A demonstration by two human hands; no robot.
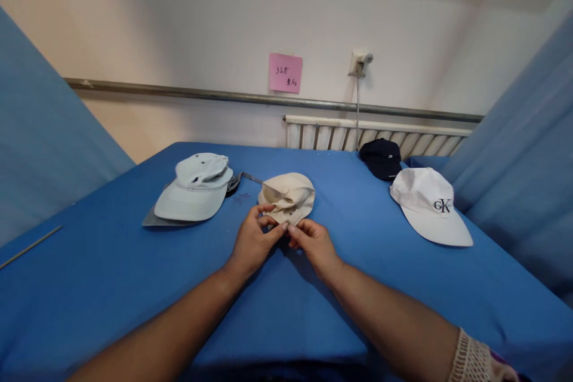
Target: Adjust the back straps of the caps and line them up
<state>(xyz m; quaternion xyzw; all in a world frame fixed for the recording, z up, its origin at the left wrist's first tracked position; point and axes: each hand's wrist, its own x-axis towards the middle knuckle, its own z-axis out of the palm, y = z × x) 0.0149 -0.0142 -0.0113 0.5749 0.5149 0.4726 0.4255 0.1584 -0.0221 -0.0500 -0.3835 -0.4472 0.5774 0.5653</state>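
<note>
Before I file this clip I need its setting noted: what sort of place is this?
Probably a curtained-off indoor work spot, perhaps in a ward-like room: blue curtains hang on both sides of a blue-covered table where a beige cap is being handled, and a radiator runs along the wall.

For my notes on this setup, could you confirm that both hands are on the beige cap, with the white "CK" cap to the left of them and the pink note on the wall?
Not quite: the white cap lies to the right of the hands, as the head view shows. The rest stands.
</note>
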